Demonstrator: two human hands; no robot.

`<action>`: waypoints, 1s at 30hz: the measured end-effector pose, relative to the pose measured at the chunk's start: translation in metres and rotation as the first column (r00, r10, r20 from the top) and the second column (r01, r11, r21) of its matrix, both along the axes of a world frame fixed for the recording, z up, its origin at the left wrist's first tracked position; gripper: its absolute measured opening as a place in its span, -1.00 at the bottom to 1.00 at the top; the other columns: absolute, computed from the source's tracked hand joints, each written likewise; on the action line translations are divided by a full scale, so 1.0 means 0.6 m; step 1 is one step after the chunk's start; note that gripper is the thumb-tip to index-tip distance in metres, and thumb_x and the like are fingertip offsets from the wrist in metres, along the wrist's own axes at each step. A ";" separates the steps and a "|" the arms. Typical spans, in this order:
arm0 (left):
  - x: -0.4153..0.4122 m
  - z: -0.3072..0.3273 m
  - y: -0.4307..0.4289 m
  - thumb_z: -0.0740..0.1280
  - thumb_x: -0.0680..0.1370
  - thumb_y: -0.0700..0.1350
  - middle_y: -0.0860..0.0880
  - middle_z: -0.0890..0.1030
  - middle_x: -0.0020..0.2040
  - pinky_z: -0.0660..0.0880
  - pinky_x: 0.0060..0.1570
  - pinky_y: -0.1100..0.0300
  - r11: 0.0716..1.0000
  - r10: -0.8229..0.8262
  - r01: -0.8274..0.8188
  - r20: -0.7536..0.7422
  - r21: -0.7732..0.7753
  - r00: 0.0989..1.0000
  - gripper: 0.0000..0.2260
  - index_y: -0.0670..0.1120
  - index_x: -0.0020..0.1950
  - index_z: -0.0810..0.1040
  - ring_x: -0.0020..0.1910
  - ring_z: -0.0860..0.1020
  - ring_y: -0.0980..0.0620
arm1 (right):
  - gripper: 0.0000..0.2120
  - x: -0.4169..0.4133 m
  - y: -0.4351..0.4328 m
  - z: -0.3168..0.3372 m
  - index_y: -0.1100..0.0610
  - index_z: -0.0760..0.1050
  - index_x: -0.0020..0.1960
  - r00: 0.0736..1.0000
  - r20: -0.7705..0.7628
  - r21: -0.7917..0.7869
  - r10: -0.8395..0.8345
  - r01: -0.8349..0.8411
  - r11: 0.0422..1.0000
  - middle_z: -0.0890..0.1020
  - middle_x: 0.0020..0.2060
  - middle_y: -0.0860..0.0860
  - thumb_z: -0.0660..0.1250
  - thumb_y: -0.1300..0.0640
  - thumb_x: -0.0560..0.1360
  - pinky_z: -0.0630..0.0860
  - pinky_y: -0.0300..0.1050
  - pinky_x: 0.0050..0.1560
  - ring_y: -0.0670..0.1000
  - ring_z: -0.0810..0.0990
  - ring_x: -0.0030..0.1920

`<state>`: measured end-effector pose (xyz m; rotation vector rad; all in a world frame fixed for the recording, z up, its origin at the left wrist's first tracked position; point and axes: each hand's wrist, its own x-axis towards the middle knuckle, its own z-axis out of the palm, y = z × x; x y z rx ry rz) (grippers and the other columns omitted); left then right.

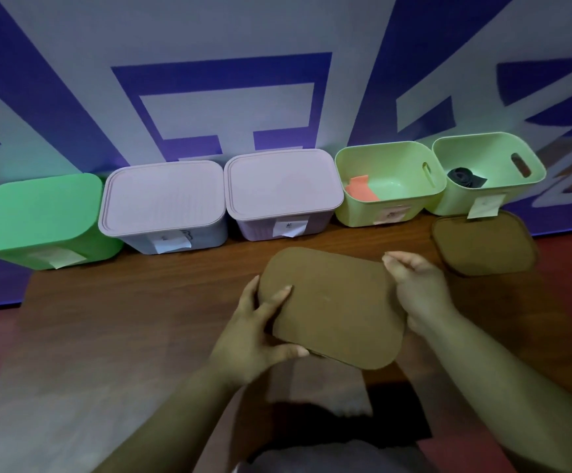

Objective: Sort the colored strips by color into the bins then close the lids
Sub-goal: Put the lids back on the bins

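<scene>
Both hands — left hand [260,322], right hand [418,288] — grip a brown lid [332,308] by opposite edges, likely to cover the open orange-strip bin [390,186].

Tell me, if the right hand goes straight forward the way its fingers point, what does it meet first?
Probably the open bin holding the orange strip. The right hand, gripping the brown lid, points up and slightly left toward it over bare table; depth is uncertain.

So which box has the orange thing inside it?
The light green bin, fourth from the left. It is open, with the orange strip in it. The other open bin, far right, holds a dark strip.
</scene>
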<state>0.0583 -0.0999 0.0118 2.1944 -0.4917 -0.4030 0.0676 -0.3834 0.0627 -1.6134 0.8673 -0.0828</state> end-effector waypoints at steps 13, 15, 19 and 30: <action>0.070 0.044 -0.174 0.35 0.25 0.53 -0.08 0.04 0.57 0.20 0.51 0.11 0.979 0.200 -0.204 0.176 0.001 0.964 -0.07 0.17 0.53 0.28 0.54 0.14 0.07 | 0.19 0.035 -0.161 0.080 -0.45 -0.14 0.47 0.486 -0.466 -0.358 0.740 -0.868 0.344 -0.51 0.44 -0.29 0.58 -0.35 0.09 0.02 0.07 0.54 -0.07 -0.30 0.55; 0.090 0.052 -0.228 0.35 0.25 0.53 -0.13 0.08 0.56 0.29 0.48 -0.04 0.973 0.207 -0.225 0.225 0.055 0.952 -0.08 0.15 0.52 0.29 0.54 0.19 -0.07 | 0.21 0.055 -0.212 0.077 -0.46 -0.21 0.47 0.424 -0.522 -0.380 0.740 -0.892 0.243 -0.59 0.39 -0.28 0.54 -0.40 0.08 0.01 0.16 0.54 -0.03 -0.39 0.54; 0.132 0.062 -0.340 0.32 0.26 0.54 -0.21 0.19 0.52 0.39 0.36 -0.14 0.927 0.246 -0.322 0.334 0.192 0.910 -0.09 0.13 0.51 0.32 0.44 0.32 -0.21 | 0.21 0.118 -0.321 0.074 -0.45 -0.28 0.46 0.380 -0.531 -0.425 0.758 -0.893 0.150 -0.61 0.38 -0.26 0.50 -0.42 0.11 0.00 0.20 0.54 0.00 -0.47 0.51; 0.277 0.032 -0.490 0.20 0.28 0.57 -0.26 0.26 0.48 0.30 0.39 -0.18 0.767 0.374 -0.509 0.374 0.391 0.849 -0.08 0.15 0.54 0.23 0.43 0.26 -0.25 | 0.16 0.339 -0.451 0.034 -0.36 -0.31 0.50 0.259 -0.551 -0.472 0.793 -0.881 -0.040 -0.54 0.46 -0.17 0.44 -0.41 0.19 0.05 0.20 0.53 0.03 -0.49 0.50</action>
